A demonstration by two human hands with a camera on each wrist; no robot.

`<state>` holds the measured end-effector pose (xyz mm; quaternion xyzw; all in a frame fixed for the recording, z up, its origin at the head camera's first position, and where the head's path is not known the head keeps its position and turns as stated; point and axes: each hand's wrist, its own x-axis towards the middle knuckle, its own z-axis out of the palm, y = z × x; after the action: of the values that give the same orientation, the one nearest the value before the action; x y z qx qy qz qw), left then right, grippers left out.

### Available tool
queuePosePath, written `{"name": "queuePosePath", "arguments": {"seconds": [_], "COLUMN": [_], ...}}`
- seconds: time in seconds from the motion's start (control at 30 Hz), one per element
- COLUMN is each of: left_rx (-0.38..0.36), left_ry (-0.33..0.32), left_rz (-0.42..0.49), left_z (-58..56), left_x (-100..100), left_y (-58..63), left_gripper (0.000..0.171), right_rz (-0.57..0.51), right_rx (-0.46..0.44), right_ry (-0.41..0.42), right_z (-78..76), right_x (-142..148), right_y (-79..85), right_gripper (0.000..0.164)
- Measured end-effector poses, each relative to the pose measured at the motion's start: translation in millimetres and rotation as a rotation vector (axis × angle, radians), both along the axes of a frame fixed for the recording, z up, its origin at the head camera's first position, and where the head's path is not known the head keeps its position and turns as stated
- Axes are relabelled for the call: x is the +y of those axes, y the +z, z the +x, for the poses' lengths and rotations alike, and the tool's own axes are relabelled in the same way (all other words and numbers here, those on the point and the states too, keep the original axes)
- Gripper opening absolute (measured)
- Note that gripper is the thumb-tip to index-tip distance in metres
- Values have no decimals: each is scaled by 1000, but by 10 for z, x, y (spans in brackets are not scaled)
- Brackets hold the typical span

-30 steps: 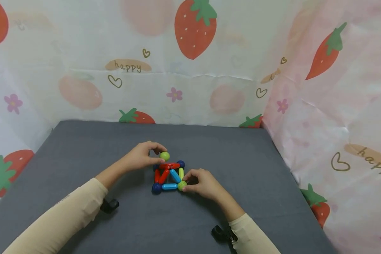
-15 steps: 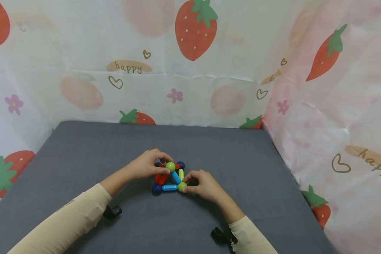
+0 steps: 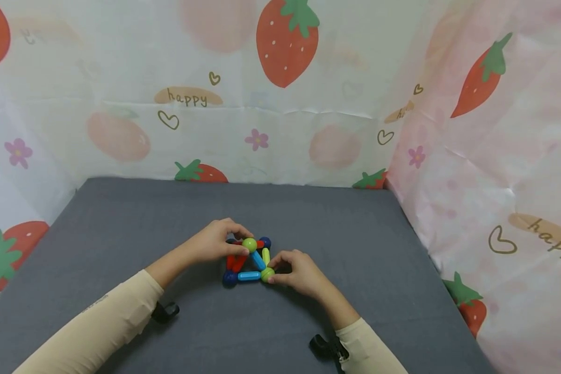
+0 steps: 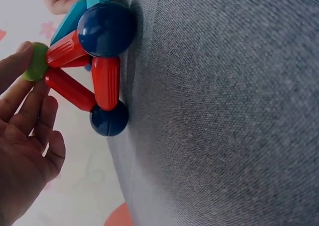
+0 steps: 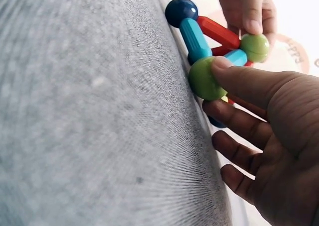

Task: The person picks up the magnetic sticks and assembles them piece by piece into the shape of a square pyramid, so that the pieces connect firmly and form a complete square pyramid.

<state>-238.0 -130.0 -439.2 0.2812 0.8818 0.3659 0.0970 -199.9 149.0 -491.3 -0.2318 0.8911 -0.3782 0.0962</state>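
A small pyramid of magnetic rods and balls stands on the grey cloth, with my two hands at it. My left hand [image 3: 215, 241] pinches a green ball [image 4: 39, 61] at the peak, where red rods [image 4: 70, 90] and a light blue rod [image 3: 258, 260] meet it. Thumb and fingers of my right hand [image 3: 301, 270] hold another green ball [image 5: 206, 79] at the near right base corner. A dark blue ball [image 3: 230, 279] forms the near left corner, joined to that green ball by a blue rod [image 3: 249, 276]. A yellow-green rod [image 3: 266, 255] runs along the right side. My left fingers partly hide the far left corner.
Grey cloth [image 3: 355, 234] covers the table. Strawberry-print curtains [image 3: 280, 145] hang behind it and along both sides. A black strap [image 3: 165, 312] shows under the left wrist, another black strap [image 3: 324, 347] by the right.
My left hand has moved down and slightly right, bringing its green ball onto the upper ends of the rods. My right hand has stayed at its ball.
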Motion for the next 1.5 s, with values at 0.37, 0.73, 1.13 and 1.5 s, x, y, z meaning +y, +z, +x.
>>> {"name": "queuePosePath", "arguments": {"seconds": [0.37, 0.73, 1.13, 1.5], "left_rx": [-30, -28, -11, -6], "left_ry": [8, -1, -29, -44], "left_rz": [-20, -24, -17, -6], "left_z": [-6, -14, 5, 19], "left_x": [20, 13, 11, -36], "left_y": [32, 21, 19, 6], "left_gripper": [30, 32, 31, 31], "right_rz": [25, 36, -4, -66], "right_rx": [30, 66, -59, -87], "right_ry": [-2, 24, -15, -25], "right_z": [-4, -65, -144, -119], "right_x": [-10, -116, -317, -330], "right_y": [16, 182, 233, 217], "right_gripper": [23, 29, 30, 25]}}
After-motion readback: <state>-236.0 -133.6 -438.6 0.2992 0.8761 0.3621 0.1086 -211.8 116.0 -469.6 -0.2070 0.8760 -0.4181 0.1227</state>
